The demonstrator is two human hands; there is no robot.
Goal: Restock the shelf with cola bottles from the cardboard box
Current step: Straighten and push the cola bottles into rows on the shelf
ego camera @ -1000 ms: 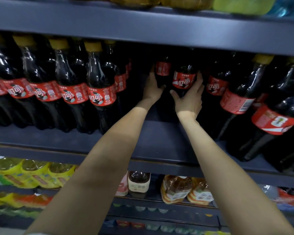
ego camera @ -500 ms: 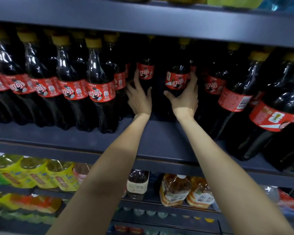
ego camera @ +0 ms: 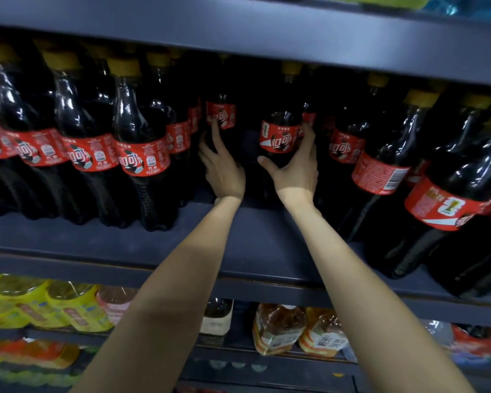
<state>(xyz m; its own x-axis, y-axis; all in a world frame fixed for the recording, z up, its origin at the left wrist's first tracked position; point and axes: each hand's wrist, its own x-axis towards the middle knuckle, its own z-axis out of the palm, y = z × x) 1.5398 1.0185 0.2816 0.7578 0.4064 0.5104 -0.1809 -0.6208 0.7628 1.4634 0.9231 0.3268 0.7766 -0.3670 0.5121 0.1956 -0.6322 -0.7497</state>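
Two cola bottles are under the person's hands in the middle of the shelf [ego camera: 247, 239], far back in a gap between the full rows. The right hand [ego camera: 295, 171] is curved around the nearer bottle [ego camera: 279, 137], thumb on one side and fingers on the other side at the red label, so it has hold of it. The left hand [ego camera: 223, 168] is mostly open; its fingers reach up and touch the label of the other bottle [ego camera: 221, 114], which stands a little deeper, but I cannot tell if they really grip it. To the left, a front row of bottles [ego camera: 142, 148] stands close together near the edge, and to the right there are larger bottles [ego camera: 442, 199]. The cardboard box is not in view, so how many bottles are left in it cannot be said. I judge that the restocking is well advanced, because only the front of this middle gap looks bare, and some more bottles are probably needed there
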